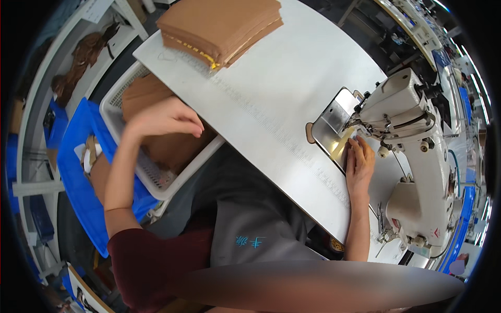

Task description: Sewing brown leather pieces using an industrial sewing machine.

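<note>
My left hand (pixel 169 117) hangs above a white plastic basket (pixel 185 185), its fingers curled together, and nothing shows in them. Brown fabric pieces (pixel 143 94) lie in that basket beneath it. Over on the right, my right hand (pixel 361 163) rests with its fingers stretched out on the shiny metal plate (pixel 333 117) of a white sewing machine (pixel 417 156). Its fingertips are close to the needle area. Beside them is a yellowish strip (pixel 342 145), perhaps tape or a reflection; I cannot tell whether the fingers touch it.
A tall stack of brown fabric panels (pixel 219 28) sits at the far edge of the white table (pixel 261 115). Left of the basket stands a blue bin (pixel 78 156) holding more pieces. A white shelf (pixel 117 52) with brown material is at the far left.
</note>
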### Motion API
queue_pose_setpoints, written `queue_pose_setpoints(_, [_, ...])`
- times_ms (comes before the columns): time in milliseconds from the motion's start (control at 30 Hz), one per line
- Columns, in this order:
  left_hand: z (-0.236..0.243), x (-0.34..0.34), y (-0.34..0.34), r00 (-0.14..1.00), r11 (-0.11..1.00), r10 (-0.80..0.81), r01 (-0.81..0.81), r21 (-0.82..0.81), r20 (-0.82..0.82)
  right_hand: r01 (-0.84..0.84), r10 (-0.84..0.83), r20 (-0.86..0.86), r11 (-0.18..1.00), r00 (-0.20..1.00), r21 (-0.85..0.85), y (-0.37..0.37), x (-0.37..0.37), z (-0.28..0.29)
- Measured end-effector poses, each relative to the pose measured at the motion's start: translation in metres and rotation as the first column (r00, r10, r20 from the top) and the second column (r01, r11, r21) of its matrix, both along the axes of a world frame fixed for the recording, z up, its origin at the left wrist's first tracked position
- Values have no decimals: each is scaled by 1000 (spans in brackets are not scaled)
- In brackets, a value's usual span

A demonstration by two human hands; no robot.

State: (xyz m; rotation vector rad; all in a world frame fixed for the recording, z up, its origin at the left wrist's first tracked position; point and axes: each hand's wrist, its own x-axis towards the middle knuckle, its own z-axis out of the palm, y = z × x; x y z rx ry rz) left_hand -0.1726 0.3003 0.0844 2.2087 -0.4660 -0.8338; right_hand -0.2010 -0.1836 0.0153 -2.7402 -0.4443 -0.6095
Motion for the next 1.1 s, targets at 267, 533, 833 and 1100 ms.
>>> queue_pose_setpoints(267, [65,170,-6,529,977,-90,-118,179,844,17,-17,-12,999,1000,40,-1,-1,6])
queue_pose_setpoints(533, [31,216,60,839,907,401,-306,-290,367,44,-38,-41,989,998,139,1,-2,7])
queue_pose_setpoints(833, [0,79,-124,798,970,-172,239,-41,578,-10,8,21,997,1000,76,-6,-4,6])
queue_pose_setpoints(1100, [-60,-21,-185,691,915,-364,392,100,624,-429,423,75,895,903,122,36,-67,16])
